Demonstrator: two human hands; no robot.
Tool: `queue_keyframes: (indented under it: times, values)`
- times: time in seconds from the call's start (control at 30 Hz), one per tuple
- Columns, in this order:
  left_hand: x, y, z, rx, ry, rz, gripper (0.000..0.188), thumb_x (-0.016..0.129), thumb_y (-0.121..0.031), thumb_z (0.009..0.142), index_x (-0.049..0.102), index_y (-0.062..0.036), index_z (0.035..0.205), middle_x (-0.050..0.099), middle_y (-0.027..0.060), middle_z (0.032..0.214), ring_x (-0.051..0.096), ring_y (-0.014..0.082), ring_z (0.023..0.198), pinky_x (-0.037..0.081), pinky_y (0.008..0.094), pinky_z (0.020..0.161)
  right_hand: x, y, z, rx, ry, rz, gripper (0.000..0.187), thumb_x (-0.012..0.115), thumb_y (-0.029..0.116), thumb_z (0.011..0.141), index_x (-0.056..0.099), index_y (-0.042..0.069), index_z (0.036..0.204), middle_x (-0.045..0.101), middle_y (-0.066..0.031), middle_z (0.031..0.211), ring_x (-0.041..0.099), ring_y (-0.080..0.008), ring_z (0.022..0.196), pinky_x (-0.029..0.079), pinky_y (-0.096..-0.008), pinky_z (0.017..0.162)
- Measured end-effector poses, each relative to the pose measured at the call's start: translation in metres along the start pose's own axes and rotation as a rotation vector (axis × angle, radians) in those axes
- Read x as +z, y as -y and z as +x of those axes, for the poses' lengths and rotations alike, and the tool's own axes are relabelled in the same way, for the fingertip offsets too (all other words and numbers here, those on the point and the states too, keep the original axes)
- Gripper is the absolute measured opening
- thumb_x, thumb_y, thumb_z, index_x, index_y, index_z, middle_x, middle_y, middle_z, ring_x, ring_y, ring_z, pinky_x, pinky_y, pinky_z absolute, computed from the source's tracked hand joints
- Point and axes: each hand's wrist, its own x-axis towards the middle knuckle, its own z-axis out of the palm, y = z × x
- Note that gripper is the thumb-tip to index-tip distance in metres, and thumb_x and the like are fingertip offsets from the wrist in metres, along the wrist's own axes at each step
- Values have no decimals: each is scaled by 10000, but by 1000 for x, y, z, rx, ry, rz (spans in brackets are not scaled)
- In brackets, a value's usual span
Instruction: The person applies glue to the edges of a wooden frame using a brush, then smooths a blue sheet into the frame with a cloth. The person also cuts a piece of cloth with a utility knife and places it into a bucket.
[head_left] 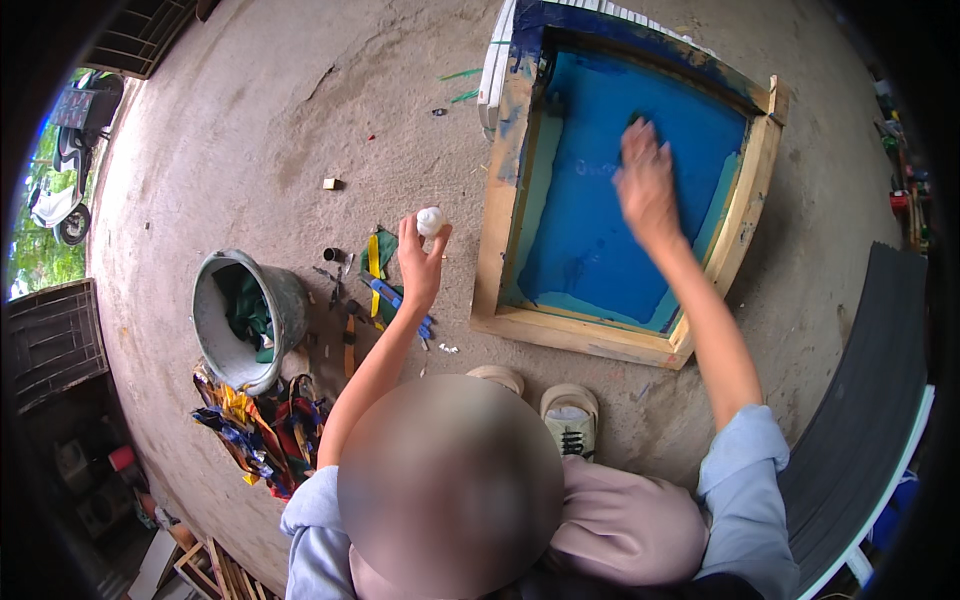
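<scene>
My left hand [420, 262] is closed round a small white rounded thing [430, 221], perhaps a bottle seen from its top, held between thumb and fingers above the concrete floor. My right hand [646, 185] reaches over the blue mesh [620, 240] of a wooden screen-printing frame [588, 336]. Motion smears its fingers. A small dark patch shows at the fingertips, and whether they hold it I cannot make out. Blue coating covers most of the mesh, with paler green strips along its sides. Faint pale marks lie on the blue left of my right hand.
Left of my left arm stands a grey bucket [285, 310] with dark green cloth [248, 312] inside. Beside it lie a blue-handled tool [386, 291], a yellow strip [374, 262] and a heap of colourful scraps [262, 425]. Dark corrugated sheeting [860, 390] stands at the right.
</scene>
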Motion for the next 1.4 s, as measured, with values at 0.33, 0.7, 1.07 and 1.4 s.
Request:
queue_keyframes:
  times: [0.33,0.7,1.07,1.4]
  values:
    - [7,29,-24,-6,8,-20,372,666,-44,813,536,-51,1161,540,121,1090,553,280,1020,458,353,875,-2,-10,-7,-118,112,-82,566,515,333,902,401,89,1399,337,-60,1493,284,-211,1392,190,-480,1137]
    - [4,-4,-41,190,-171,183,703,705,-116,765,314,15,1335,378,185,1308,356,347,1245,289,435,1062,14,11,-3,-381,223,-73,538,450,415,918,462,102,1356,375,-63,1469,276,-199,1394,176,-482,1140]
    - [73,-85,5,-81,70,13,681,694,-209,783,354,-43,1349,495,252,1226,527,418,1091,463,473,873,13,29,-71,-688,675,-110,642,508,388,878,330,146,1446,310,-38,1508,280,-169,1391,148,-450,1155]
    - [69,-67,3,-9,160,-16,669,673,-171,768,347,-64,1342,611,287,1034,603,451,930,480,484,823,-66,0,-24,-149,515,-279,733,488,442,917,204,53,1469,151,-60,1552,94,-212,1440,133,-387,1182]
